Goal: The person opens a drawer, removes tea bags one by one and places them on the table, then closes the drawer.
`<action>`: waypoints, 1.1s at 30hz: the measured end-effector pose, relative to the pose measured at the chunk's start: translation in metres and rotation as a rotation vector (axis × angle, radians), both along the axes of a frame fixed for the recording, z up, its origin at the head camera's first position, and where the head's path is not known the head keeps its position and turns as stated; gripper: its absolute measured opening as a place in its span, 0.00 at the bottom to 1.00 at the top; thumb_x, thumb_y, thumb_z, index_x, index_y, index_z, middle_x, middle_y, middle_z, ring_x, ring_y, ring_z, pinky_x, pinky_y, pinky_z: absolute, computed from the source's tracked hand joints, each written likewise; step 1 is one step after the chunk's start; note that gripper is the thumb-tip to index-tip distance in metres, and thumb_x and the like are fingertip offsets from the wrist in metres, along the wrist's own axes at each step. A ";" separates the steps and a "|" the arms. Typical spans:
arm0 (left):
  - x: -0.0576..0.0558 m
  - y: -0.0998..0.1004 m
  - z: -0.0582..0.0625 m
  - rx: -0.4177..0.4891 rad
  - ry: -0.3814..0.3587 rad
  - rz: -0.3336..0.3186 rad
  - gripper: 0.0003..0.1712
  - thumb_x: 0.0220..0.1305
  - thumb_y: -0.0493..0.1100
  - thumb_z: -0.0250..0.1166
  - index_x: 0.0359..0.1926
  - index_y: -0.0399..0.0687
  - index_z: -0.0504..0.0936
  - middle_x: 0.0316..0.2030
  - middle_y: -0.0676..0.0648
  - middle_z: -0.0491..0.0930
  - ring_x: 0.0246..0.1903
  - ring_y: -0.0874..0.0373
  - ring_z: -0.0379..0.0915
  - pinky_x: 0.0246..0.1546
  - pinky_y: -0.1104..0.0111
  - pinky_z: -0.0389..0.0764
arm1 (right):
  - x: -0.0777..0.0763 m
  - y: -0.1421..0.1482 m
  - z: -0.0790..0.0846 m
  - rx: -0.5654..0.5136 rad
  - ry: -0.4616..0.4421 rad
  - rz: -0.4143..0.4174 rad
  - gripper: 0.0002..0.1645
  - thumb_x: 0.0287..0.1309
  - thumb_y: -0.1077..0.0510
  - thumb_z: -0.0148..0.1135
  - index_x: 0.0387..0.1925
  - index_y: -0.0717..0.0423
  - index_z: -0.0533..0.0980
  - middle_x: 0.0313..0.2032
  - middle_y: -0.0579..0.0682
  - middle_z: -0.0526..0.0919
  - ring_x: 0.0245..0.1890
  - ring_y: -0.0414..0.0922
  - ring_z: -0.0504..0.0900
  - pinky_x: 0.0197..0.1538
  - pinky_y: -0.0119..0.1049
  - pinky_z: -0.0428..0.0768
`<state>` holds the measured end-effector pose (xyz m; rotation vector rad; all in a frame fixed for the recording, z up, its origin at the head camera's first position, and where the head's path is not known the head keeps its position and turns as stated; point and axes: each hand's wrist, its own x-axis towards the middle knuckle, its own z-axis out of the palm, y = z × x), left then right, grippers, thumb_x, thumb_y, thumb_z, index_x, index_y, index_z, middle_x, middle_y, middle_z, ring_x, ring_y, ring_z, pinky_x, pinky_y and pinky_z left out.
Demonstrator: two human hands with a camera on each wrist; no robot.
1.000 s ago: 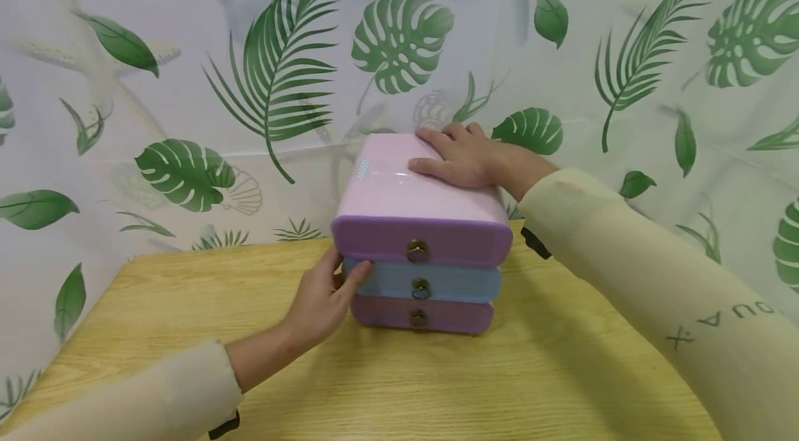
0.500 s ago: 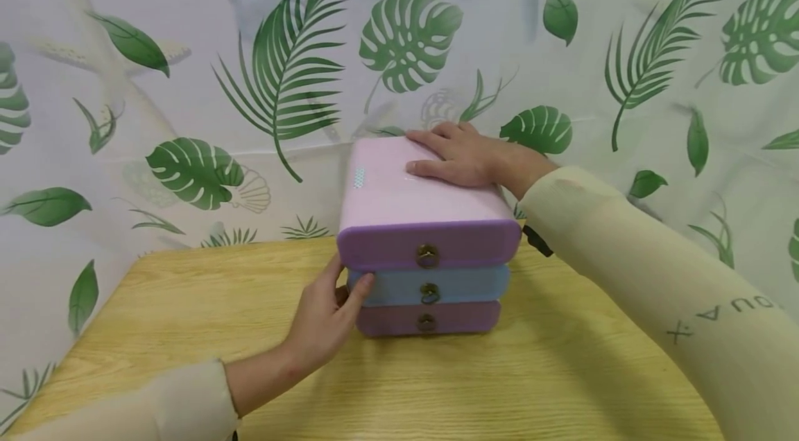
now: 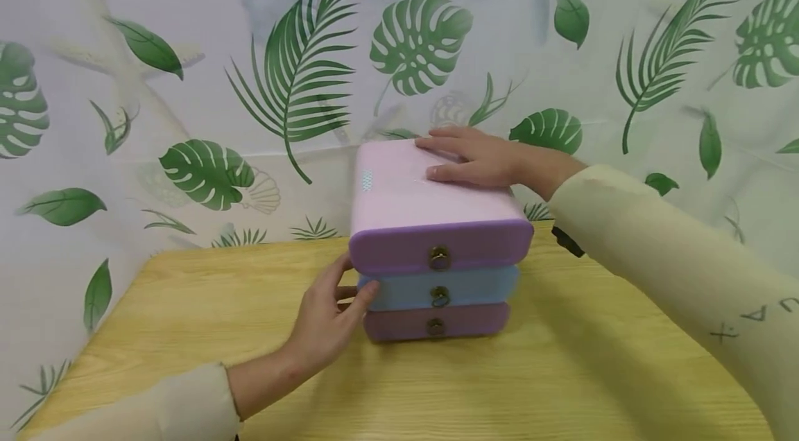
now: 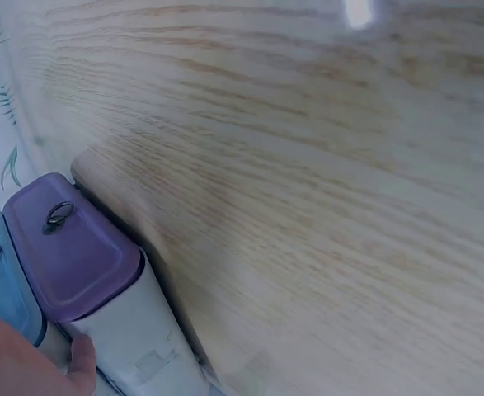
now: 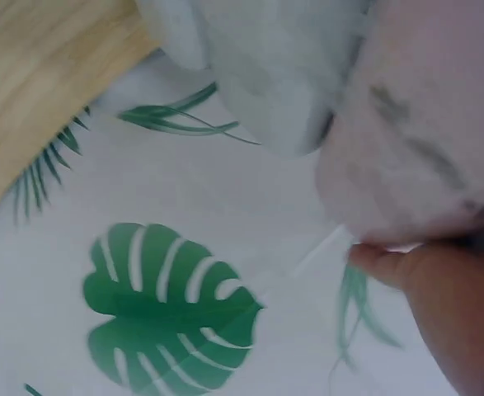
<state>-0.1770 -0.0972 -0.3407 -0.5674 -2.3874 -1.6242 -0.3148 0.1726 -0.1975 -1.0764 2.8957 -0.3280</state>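
A stack of three small drawer boxes stands on the table: a purple-fronted box [image 3: 399, 247] with a pale pink top, a blue-fronted box [image 3: 399, 290] and a mauve-fronted box [image 3: 399, 323]. Each front carries a bronze ring pull. My left hand [image 3: 321, 320] grips the stack's left front corner, its thumb on the blue front and its other fingers along the side, partly hidden. In the left wrist view, a fingertip touches the pale side of the lowest box. My right hand [image 3: 477, 158] rests flat on the pink top, fingers pointing left.
The wood-grain table [image 3: 218, 309] spreads out on both sides of the stack. Close behind rises a white cloth [image 3: 206, 66] printed with green leaves. Black wristbands [image 3: 568, 241] show at the sleeve cuffs.
The stack has shifted right in the head view, along with the background. Its upper box looks turned slightly. Both hands keep contact, and the right hand has slid a little rightward on the top.
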 end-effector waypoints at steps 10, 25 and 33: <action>0.009 -0.018 0.008 -0.041 -0.095 0.005 0.19 0.59 0.42 0.64 0.52 0.55 0.75 0.51 0.55 0.76 0.35 0.63 0.77 0.35 0.66 0.82 | 0.055 0.051 -0.020 -0.367 -0.106 0.188 0.34 0.60 0.53 0.53 0.67 0.41 0.58 0.71 0.46 0.47 0.70 0.47 0.36 0.64 0.68 0.44; 0.002 -0.016 0.075 0.092 -0.303 -0.093 0.31 0.68 0.61 0.48 0.61 0.45 0.64 0.54 0.43 0.71 0.41 0.51 0.75 0.43 0.60 0.80 | 0.083 0.055 -0.047 -0.329 0.280 0.199 0.51 0.41 0.45 0.72 0.67 0.42 0.59 0.69 0.46 0.56 0.69 0.51 0.46 0.61 0.64 0.59; -0.025 -0.002 0.098 0.028 -0.531 -0.079 0.36 0.59 0.68 0.54 0.48 0.40 0.74 0.35 0.41 0.76 0.26 0.51 0.74 0.35 0.63 0.82 | 0.081 0.055 -0.049 -0.345 0.277 0.210 0.51 0.41 0.46 0.72 0.67 0.43 0.59 0.69 0.47 0.54 0.69 0.52 0.46 0.61 0.65 0.58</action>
